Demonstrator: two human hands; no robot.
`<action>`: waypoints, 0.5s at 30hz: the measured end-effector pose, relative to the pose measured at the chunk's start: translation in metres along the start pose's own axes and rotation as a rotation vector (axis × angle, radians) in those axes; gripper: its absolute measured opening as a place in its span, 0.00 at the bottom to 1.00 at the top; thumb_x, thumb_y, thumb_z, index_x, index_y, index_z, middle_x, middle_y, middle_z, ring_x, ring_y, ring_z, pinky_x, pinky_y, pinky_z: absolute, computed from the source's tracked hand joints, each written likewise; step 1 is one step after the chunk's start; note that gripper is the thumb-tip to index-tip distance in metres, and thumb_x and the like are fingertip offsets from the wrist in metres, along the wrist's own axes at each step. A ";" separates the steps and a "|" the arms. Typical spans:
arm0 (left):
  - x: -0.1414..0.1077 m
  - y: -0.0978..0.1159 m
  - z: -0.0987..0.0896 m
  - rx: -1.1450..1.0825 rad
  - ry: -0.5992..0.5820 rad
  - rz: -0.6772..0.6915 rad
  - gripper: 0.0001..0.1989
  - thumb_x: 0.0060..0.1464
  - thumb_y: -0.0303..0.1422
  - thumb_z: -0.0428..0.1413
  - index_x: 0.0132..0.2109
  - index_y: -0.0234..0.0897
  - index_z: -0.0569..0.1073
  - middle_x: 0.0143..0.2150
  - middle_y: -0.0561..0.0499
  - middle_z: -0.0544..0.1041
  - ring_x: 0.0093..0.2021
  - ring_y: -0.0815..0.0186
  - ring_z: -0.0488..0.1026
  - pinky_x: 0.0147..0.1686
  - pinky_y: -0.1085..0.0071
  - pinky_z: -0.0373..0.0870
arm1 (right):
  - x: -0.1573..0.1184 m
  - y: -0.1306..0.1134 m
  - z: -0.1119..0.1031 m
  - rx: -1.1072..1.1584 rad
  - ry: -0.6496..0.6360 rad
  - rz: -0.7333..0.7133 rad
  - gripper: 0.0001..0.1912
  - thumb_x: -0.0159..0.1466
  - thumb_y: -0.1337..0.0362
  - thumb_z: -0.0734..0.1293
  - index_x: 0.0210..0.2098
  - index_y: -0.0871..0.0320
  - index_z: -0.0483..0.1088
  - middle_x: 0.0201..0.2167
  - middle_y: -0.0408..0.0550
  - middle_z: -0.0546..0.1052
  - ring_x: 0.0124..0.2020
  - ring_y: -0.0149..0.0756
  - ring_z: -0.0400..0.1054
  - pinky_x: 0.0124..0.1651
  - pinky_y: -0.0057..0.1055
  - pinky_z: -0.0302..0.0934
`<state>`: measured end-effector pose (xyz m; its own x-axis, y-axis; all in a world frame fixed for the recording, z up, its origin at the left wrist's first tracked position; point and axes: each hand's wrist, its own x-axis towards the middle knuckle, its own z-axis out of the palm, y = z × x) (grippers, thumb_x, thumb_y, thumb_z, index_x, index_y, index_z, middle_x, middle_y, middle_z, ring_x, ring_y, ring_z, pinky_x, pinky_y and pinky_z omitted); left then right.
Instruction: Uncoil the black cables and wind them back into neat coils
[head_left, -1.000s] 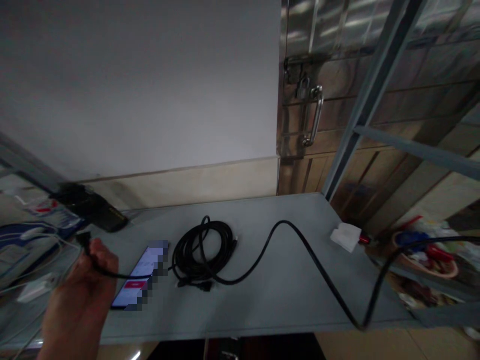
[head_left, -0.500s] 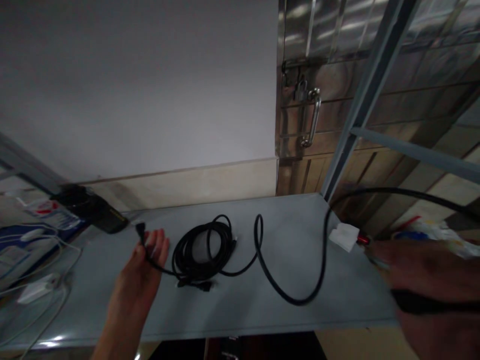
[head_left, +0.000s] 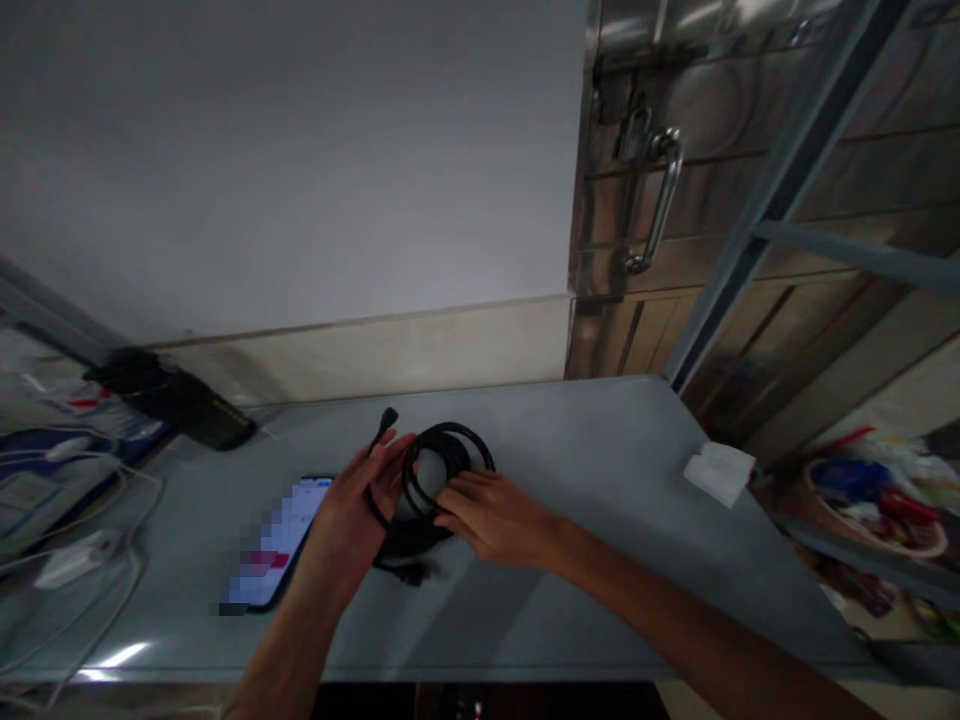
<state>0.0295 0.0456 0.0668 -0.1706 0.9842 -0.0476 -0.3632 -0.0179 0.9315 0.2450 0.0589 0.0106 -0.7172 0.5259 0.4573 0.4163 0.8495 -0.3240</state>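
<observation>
A black power cord (head_left: pixel 418 541) lies in a coil on the grey metal table (head_left: pixel 600 440). My left hand (head_left: pixel 352 505) is at the coil's left side, the cord running through its curled fingers. One black connector (head_left: pixel 388 418) sticks up above those fingertips. My right hand (head_left: pixel 495 515) closes its fingers on the loops at the coil's right side, and a raised loop arcs between both hands. Another dark connector (head_left: pixel 411 574) rests on the tabletop below the coil. Beside my left wrist is a phone (head_left: pixel 281 545) with a lit screen.
A black bottle-like object (head_left: pixel 199 405) lies at the back left. White cables and a white adapter (head_left: pixel 79 560) are along the left side. White paper (head_left: pixel 720 472) sits near the right edge, and a basket of packets (head_left: pixel 877 505) stands beyond. A wall borders the back.
My right hand has come in from the far right to the coil, and the long stretch of cord has been gathered. My left hand has moved right with its connector. The phone is now visible.
</observation>
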 end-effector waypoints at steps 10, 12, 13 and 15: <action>0.056 -0.010 0.027 0.676 -0.242 0.144 0.27 0.56 0.55 0.70 0.51 0.39 0.83 0.53 0.41 0.87 0.56 0.49 0.82 0.64 0.52 0.75 | -0.010 0.010 0.011 -0.028 0.015 0.142 0.26 0.81 0.40 0.62 0.50 0.59 0.71 0.39 0.54 0.84 0.39 0.44 0.81 0.40 0.35 0.67; 0.071 -0.016 0.029 0.710 -0.319 0.129 0.27 0.55 0.56 0.70 0.49 0.40 0.83 0.51 0.42 0.88 0.54 0.48 0.82 0.62 0.52 0.76 | -0.011 0.013 0.010 -0.085 -0.001 0.151 0.32 0.77 0.33 0.64 0.46 0.58 0.72 0.35 0.51 0.84 0.36 0.44 0.81 0.37 0.34 0.65; 0.077 -0.020 0.029 0.722 -0.347 0.125 0.27 0.55 0.56 0.71 0.49 0.40 0.83 0.50 0.42 0.88 0.54 0.48 0.83 0.61 0.51 0.76 | -0.012 0.015 0.011 -0.120 -0.011 0.157 0.32 0.77 0.32 0.64 0.45 0.58 0.72 0.33 0.50 0.84 0.34 0.43 0.81 0.35 0.34 0.64; 0.083 -0.027 0.027 0.720 -0.378 0.122 0.26 0.55 0.56 0.71 0.49 0.40 0.83 0.51 0.42 0.87 0.54 0.48 0.83 0.61 0.51 0.76 | -0.014 0.018 0.012 -0.180 -0.026 0.164 0.31 0.79 0.35 0.62 0.44 0.58 0.73 0.32 0.50 0.84 0.32 0.42 0.81 0.34 0.34 0.62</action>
<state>0.0504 0.1329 0.0471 0.1959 0.9778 0.0739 0.3367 -0.1379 0.9314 0.2554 0.0661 -0.0117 -0.6447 0.6582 0.3888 0.6196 0.7478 -0.2386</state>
